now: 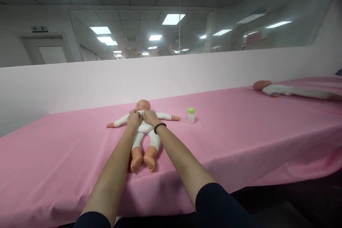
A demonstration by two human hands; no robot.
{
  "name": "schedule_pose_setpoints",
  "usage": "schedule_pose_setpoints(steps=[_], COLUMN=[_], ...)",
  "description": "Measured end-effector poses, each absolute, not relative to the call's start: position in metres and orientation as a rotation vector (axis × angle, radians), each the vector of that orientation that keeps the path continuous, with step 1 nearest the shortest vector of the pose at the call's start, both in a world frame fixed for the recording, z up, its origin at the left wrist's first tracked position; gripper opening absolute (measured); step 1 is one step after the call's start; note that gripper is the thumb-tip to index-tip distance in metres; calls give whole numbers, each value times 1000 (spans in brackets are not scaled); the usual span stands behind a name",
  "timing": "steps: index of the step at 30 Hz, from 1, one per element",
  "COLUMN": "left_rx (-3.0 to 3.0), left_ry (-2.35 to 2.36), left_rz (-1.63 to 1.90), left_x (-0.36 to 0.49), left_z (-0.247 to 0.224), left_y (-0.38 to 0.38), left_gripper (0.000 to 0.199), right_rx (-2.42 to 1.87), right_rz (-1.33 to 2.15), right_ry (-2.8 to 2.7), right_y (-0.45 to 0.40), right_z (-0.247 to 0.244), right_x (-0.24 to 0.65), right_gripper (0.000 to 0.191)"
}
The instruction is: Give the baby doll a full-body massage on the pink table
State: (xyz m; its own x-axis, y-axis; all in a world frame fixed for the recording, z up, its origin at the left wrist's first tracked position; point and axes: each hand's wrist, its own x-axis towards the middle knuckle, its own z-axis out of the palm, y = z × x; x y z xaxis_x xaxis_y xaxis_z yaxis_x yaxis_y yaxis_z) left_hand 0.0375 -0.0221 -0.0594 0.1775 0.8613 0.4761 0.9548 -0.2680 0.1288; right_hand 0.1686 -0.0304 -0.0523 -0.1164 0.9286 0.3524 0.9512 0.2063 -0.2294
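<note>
A baby doll (145,127) in white cloth lies on its back, its arms stretched out sideways and its bare feet towards me. At the upper chest, just below the doll's head (143,104), my left hand (134,119) and my right hand (150,117) are close together. Both have their fingers bent in and closed on a bit of white cloth (141,112) at the neck. My hands partly cover this cloth, so its exact shape is hidden. A dark beaded bracelet circles my right wrist.
The pink-covered table (227,124) bears a small clear bottle (190,115) with a green cap, right of the doll's hand. Another doll (283,89) in pale clothing lies at the far right. Behind the table runs a low white wall (171,74) below glass.
</note>
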Motion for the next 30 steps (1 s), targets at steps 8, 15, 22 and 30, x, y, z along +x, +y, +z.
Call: schedule_pose_setpoints(steps=[8,15,22,30], left_rx=[-2288,-2225,-2315,-2253], left_ry=[-1843,-1710,-1734,-1903], left_rz=[-534,-635,-656,-905], left_x=[39,39,35,31], left_z=[-50,-54,-59,-66], left_y=[-20,-16,-7,-17], left_gripper=[33,37,40,40], right_rx=[-1714,-1663,-1612,-1627], right_rz=[-105,-192,-111,-54], right_ry=[-2138,-2094,-2008,-2001], right_y=[-18,-14,-13,-18], right_z=[-55,-60,-66,-63], right_x=[161,159,162,160], right_gripper=[36,38,41,40])
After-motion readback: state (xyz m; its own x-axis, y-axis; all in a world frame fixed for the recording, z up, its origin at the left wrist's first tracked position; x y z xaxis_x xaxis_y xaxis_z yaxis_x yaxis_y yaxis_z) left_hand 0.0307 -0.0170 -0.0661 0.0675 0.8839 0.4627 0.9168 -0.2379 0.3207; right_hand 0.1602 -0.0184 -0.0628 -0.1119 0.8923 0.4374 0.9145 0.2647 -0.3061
